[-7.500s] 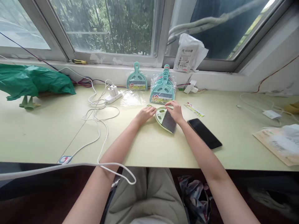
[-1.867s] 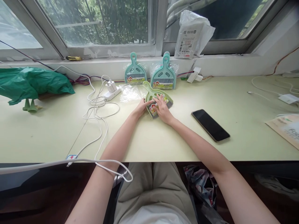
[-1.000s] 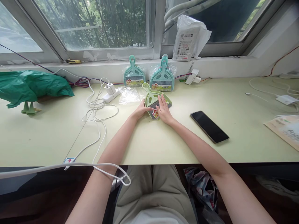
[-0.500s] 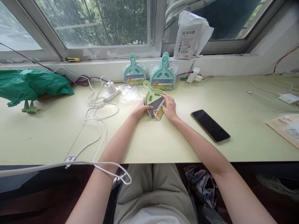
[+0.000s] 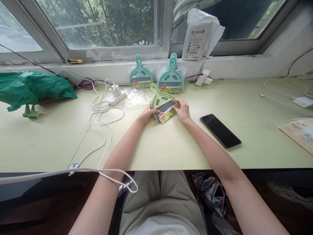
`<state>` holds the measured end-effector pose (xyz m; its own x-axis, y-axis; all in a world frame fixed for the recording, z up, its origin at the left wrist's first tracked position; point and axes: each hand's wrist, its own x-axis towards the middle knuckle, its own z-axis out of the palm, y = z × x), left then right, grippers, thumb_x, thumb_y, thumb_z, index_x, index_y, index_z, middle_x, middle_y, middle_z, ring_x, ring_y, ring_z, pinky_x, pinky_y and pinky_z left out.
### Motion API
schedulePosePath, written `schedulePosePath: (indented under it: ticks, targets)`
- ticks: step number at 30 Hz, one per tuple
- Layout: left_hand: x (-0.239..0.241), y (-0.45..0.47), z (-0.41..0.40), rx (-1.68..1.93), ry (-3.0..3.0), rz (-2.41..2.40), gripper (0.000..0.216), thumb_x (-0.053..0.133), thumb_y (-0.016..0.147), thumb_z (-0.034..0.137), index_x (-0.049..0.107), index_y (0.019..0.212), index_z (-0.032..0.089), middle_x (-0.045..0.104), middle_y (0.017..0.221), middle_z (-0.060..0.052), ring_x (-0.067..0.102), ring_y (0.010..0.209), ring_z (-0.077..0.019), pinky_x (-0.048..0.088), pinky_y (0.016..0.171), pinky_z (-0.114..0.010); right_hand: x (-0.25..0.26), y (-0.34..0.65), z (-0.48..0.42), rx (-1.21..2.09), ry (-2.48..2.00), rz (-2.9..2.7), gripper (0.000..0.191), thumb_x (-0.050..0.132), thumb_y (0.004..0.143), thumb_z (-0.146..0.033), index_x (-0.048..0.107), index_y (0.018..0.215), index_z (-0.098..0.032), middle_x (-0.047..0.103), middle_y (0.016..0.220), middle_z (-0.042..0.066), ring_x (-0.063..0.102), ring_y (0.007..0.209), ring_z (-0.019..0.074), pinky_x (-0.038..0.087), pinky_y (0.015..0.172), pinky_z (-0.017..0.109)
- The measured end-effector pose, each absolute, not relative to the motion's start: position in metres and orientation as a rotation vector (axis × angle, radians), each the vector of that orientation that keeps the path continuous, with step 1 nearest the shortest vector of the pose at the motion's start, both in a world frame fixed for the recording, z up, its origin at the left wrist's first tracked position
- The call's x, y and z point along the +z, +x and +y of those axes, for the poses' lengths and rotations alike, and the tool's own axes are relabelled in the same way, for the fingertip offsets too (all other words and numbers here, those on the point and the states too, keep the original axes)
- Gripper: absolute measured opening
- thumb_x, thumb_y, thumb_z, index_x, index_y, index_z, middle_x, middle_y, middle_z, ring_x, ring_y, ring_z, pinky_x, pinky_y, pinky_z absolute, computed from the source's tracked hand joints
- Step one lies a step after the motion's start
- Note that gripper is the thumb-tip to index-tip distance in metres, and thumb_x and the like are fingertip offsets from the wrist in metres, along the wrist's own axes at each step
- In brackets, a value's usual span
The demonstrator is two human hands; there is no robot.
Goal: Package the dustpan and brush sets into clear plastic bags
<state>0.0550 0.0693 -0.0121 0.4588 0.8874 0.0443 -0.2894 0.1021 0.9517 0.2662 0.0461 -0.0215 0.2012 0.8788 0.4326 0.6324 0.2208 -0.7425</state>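
A small light-green dustpan with a grey brush [image 5: 162,100] lies flat on the pale table [image 5: 49,140], handle pointing away. A colourful paper label [image 5: 166,115] sits across the bristles. My left hand [image 5: 148,113] grips the set's left edge. My right hand [image 5: 182,110] pinches the right end of the label and the pan's right edge. Behind them, a single teal dustpan set in plastic wrap [image 5: 140,74] and a stack of several teal sets [image 5: 171,77] lean against the wall. An empty clear bag [image 5: 135,97] lies beside them.
A black phone [image 5: 220,130] lies right of my hands. White charger, power strip and cables [image 5: 107,101] spread to the left, one cable looping over my left arm. A green plastic bag [image 5: 31,87] lies far left. Paper packets [image 5: 299,133] and cables lie far right. A white parcel [image 5: 199,34] stands on the sill.
The label, loose on the table earlier, now lies across the brush bristles. My right hand slid from the top of the brush to its right edge; the set turned slightly.
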Motion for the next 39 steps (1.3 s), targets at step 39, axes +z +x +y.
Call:
schedulePosePath:
  ticks: [39]
  targets:
    - [-0.014,0.053,0.071,0.925,1.194,0.641,0.080,0.071,0.055,0.008,0.046,0.130,0.022,0.066,0.115,-0.007,0.063,0.110,-0.0283,0.050,0.098,-0.046,-0.012,0.280,0.040,-0.010,-1.564,-1.720,0.024,0.056,0.091,-0.040,0.073,0.089,-0.024,0.071,0.090,0.007,0.056,0.087,0.0263,0.039,0.079,0.039]
